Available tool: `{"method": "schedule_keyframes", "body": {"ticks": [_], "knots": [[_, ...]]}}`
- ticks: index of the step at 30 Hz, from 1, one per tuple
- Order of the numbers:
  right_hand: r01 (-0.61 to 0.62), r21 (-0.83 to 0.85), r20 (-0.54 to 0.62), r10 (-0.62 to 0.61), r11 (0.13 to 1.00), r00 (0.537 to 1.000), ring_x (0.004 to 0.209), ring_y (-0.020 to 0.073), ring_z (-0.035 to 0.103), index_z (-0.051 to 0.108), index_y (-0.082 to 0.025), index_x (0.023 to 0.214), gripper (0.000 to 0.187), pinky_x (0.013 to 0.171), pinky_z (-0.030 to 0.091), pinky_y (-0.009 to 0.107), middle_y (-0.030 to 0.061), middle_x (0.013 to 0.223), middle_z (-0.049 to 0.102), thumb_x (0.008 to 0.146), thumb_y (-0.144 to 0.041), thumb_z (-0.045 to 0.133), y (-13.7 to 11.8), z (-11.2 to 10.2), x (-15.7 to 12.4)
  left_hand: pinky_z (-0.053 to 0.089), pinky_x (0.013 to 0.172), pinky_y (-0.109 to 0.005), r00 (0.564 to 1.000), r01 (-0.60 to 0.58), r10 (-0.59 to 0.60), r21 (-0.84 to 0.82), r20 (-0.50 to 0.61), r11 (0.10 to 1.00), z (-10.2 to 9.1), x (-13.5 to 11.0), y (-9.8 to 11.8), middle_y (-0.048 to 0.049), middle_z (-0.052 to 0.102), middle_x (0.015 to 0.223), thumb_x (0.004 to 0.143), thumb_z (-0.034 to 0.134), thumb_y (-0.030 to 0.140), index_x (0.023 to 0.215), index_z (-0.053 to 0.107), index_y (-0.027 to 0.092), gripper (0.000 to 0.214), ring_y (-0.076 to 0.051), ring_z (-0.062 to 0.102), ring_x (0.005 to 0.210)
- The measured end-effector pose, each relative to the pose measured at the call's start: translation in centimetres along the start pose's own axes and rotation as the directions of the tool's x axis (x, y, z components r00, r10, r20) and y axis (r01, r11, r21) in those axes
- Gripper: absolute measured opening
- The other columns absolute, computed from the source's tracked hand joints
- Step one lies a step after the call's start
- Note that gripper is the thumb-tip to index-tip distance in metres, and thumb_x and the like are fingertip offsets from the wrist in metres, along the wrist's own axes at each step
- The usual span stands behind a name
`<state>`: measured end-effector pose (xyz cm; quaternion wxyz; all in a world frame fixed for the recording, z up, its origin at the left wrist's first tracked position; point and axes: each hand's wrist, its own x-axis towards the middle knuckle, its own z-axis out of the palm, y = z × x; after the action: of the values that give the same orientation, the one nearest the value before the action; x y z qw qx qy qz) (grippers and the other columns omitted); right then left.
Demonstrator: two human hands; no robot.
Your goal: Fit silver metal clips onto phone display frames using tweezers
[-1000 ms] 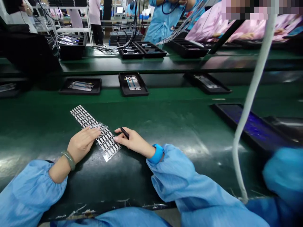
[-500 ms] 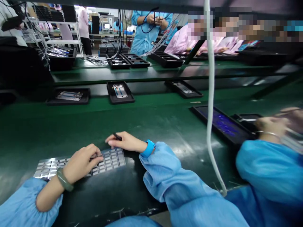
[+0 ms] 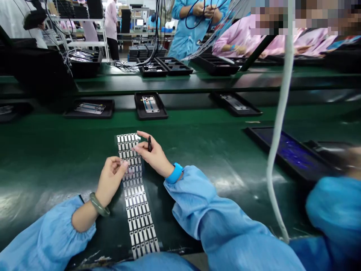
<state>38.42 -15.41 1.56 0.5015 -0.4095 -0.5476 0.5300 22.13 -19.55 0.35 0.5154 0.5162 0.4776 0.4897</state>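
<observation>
A long clear sheet [image 3: 138, 199] with rows of small silver-white rectangular pieces, like stickers, runs lengthwise in front of me on the green worktop. My left hand [image 3: 109, 178], with a green bangle on the wrist, is closed at its left edge, thumb and forefinger together over the upper half. My right hand [image 3: 155, 156], in a blue wristband, is at the upper right edge. A slim black tool [image 3: 149, 144] sits between its fingers, its kind unclear. The right forefinger reaches to the sheet's far corner, and the thumb is over the pieces.
Black trays with phone frames [image 3: 150, 105] line the far side of the worktop [image 3: 191, 139]. A black tray with a purple-blue surface [image 3: 293, 150] lies right, beside a co-worker's blue sleeve [image 3: 332, 210]. A white cable [image 3: 278, 139] hangs in front. Other people work beyond.
The sheet has turned from lying crosswise to running away from me. Both hands have moved up with it, the left also rightward. The view has shifted, moving background things rightward.
</observation>
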Motion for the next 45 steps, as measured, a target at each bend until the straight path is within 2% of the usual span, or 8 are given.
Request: {"method": "schedule_keyframes", "body": {"ticks": [4,8,13,17,22,27,33,45], "knots": [[-0.027,-0.052,0.123,0.033,0.998,0.992,0.054,0.0064,0.044,0.054,-0.018,0.117,0.044,0.052,0.038,0.02,-0.0036,0.071,0.057,0.076,-0.03,0.066,-0.2,-0.4,0.2,0.058,0.07,-0.033,0.993,-0.115,0.116,0.05,-0.012,0.992,-1.8,1.2,0.6,-0.0093,0.055,0.122,0.077,0.062,0.039,0.136,0.023,0.03,0.071,-0.018,0.065,0.09],[0.013,-0.139,0.216,0.018,0.99,0.976,0.06,0.0082,0.049,0.056,-0.018,0.115,0.042,0.059,0.042,0.022,-0.0028,0.073,0.058,0.077,-0.031,0.065,-0.3,-0.2,-0.2,0.055,0.081,-0.034,0.986,-0.167,0.167,0.197,0.015,0.966,-3.2,2.0,-0.2,-0.0084,0.064,0.11,0.076,0.064,0.038,0.124,0.05,0.021,0.053,-0.021,0.065,0.093],[0.1,-0.29,0.208,-0.04,0.952,0.977,0.072,0.0114,0.055,0.061,-0.019,0.111,0.035,0.068,0.045,0.024,0.0005,0.082,0.062,0.079,-0.033,0.063,-0.8,0.5,0.0,0.052,0.083,-0.033,0.986,-0.157,0.168,0.328,-0.003,0.931,-3.7,1.4,-0.9,-0.0055,0.069,0.099,0.077,0.063,0.038,0.116,0.058,0.021,0.044,-0.02,0.065,0.091],[0.012,-0.263,0.203,0.043,0.965,0.978,0.052,0.0072,0.049,0.064,-0.018,0.107,0.035,0.051,0.043,0.022,0.0002,0.078,0.064,0.077,-0.035,0.065,-0.5,0.9,0.4,0.053,0.079,-0.03,0.987,-0.136,0.159,0.378,-0.03,0.916,-4.0,1.3,-0.5,-0.0033,0.071,0.094,0.077,0.063,0.038,0.111,0.061,0.022,0.038,-0.019,0.066,0.086],[-0.073,-0.243,0.189,0.121,0.967,0.975,0.041,0.0049,0.044,0.068,-0.016,0.094,0.03,0.041,0.038,0.02,-0.001,0.069,0.063,0.075,-0.039,0.067,0.0,1.0,0.4,0.052,0.082,-0.031,0.995,-0.084,0.098,0.364,-0.022,0.928,-4.2,1.6,-0.3,-0.002,0.071,0.092,0.076,0.065,0.039,0.097,0.068,0.024,0.026,-0.018,0.066,0.086],[-0.011,-0.198,0.175,0.046,0.98,0.983,0.068,0.0109,0.059,0.069,-0.017,0.088,0.022,0.064,0.047,0.023,0.0018,0.083,0.068,0.074,-0.033,0.069,0.1,0.9,0.4,0.054,0.083,-0.032,0.999,-0.014,0.022,0.27,-0.026,0.963,-3.8,1.6,-0.3,-0.0025,0.072,0.092,0.073,0.066,0.04,0.09,0.07,0.024,0.024,-0.019,0.067,0.086],[-0.227,-0.09,0.18,0.24,0.97,0.954,0.037,0.0033,0.039,0.068,-0.015,0.089,0.028,0.038,0.031,0.018,-0.0041,0.056,0.058,0.073,-0.038,0.069,0.3,1.3,0.3,0.055,0.08,-0.032,0.994,0.11,-0.103,0.187,-0.044,0.976,-3.7,1.4,-0.3,-0.0041,0.073,0.088,0.07,0.07,0.041,0.088,0.071,0.021,0.027,-0.019,0.068,0.082],[-0.302,-0.028,0.227,0.3,0.953,0.927,0.038,0.003,0.036,0.068,-0.014,0.079,0.024,0.039,0.024,0.019,-0.0044,0.052,0.055,0.072,-0.036,0.07,0.3,1.1,0.3,0.054,0.075,-0.022,0.94,0.339,-0.339,0.009,0.023,0.941,-3.5,1.0,1.2,-0.0023,0.073,0.084,0.066,0.075,0.036,0.087,0.071,0.02,0.026,-0.014,0.068,0.079]]}}
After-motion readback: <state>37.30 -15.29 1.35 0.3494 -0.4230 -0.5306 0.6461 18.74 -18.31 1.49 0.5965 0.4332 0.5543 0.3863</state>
